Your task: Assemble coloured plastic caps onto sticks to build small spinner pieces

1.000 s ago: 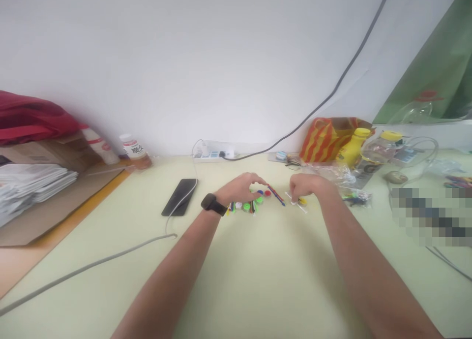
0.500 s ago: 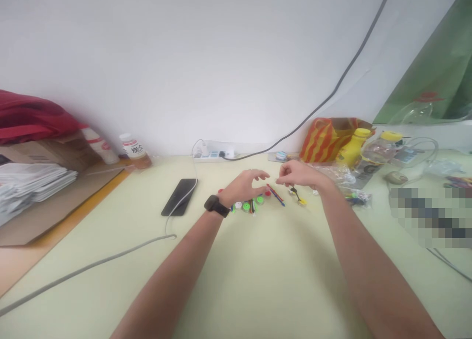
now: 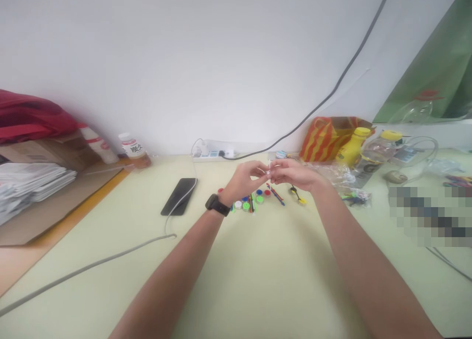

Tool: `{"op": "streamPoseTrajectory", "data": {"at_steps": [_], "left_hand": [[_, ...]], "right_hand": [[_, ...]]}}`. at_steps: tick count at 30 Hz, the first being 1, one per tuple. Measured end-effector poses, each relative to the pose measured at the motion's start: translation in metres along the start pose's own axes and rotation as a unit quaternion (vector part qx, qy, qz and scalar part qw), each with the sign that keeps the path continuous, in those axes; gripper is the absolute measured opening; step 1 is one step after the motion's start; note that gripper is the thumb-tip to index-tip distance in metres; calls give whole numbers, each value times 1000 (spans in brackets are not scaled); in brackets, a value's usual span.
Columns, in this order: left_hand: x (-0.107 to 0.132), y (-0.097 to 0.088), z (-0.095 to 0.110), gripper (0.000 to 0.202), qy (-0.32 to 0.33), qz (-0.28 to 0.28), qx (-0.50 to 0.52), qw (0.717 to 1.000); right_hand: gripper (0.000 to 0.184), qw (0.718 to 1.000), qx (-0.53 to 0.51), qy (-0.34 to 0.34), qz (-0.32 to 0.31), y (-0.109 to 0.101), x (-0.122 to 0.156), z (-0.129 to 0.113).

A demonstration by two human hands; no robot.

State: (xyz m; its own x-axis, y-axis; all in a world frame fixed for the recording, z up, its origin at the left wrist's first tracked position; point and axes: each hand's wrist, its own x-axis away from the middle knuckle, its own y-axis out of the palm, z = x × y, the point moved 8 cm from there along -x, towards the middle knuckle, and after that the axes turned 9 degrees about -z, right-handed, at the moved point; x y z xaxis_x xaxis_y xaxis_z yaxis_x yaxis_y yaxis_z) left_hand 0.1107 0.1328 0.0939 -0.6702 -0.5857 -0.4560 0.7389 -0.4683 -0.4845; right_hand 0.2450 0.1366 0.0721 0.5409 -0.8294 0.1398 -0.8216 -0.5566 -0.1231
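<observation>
My left hand [image 3: 248,177], with a black watch [image 3: 217,205] on its wrist, meets my right hand [image 3: 293,173] above the table. Fingertips of both are pinched around a small thin white piece [image 3: 269,171], mostly hidden by the fingers; its kind is not clear. Beneath and beside my left hand lie several small plastic discs, including a green disc [image 3: 246,206], a white disc [image 3: 238,205] and a red disc [image 3: 267,192]. Blue and red sticks [image 3: 276,195] lie just below the hands. To their right is a black-and-yellow piece [image 3: 298,195].
A black phone [image 3: 179,196] with a white cable lies on the left. A power strip [image 3: 214,154] runs along the wall. Right of the hands stand a striped bag [image 3: 324,139] and a yellow bottle [image 3: 354,147], near plastic packets [image 3: 357,197]. Papers [image 3: 33,186] and a drink bottle [image 3: 134,151] are left.
My two hands have come together, and their fingertips now meet at the small white piece. Before, a gap lay between them and my left fingers were spread.
</observation>
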Motion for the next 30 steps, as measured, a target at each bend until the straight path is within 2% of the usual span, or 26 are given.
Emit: {"op": "streamPoseTrajectory", "data": {"at_steps": [6,11,14,17,21,26,30], "left_hand": [[1,2,-1,23,-6,-6,-4,1000],[4,6,-11,16,-38,-16,-37,998],[5,12,-13,13,-53,-42,-75,995],[5,30,-10,7,-45,-114,-130,984],[10,54,-16,15,-53,-217,-170,960],[13,54,-25,7,-42,-221,-214,951],[12,47,-29,16,-36,-193,-244,950]], "right_hand": [[8,997,76,-29,13,6,-4,-4],[17,981,180,28,62,-4,-3,7],[24,939,311,95,109,-20,-2,16],[17,887,418,159,119,-31,-4,28],[19,864,453,195,107,-38,-8,41],[25,820,489,252,158,-60,2,46],[21,807,492,285,161,-67,9,54]]}}
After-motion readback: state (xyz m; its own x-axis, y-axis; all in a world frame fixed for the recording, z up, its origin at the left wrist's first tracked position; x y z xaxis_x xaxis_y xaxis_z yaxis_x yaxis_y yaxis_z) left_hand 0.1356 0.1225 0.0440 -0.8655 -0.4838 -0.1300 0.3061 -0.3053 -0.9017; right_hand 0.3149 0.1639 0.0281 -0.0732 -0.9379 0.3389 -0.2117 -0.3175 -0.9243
